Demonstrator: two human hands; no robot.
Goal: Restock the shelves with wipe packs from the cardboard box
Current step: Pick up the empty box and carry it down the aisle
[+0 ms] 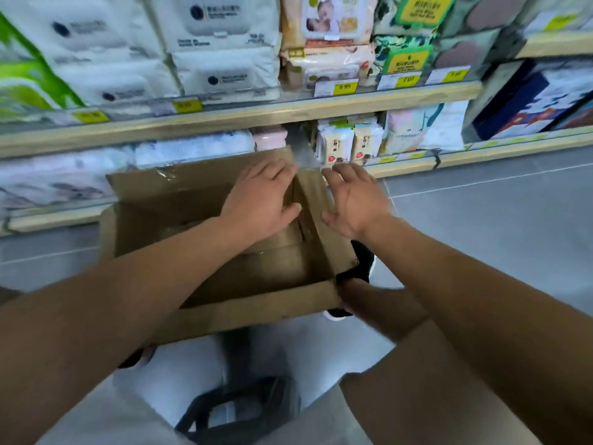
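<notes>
An open brown cardboard box (179,220) stands on the floor in front of the shelves; I see only bare cardboard inside it. My left hand (260,200) lies with spread fingers against the inner side of the box's right flap (313,200). My right hand (356,200) is open on the outer side of that same flap, fingers pointing at the shelf. Small wipe packs (349,144) stand upright on the lower shelf just beyond my hands, with a dark gap to their left. Neither hand holds a pack.
The upper shelf (288,107) carries large white wipe packs (221,43), baby wipe packs (324,40) and green-yellow packs (404,43), with yellow price tags along its edge. Grey tiled floor (497,220) spreads to the right. My legs and a dark shoe (359,261) sit near the box.
</notes>
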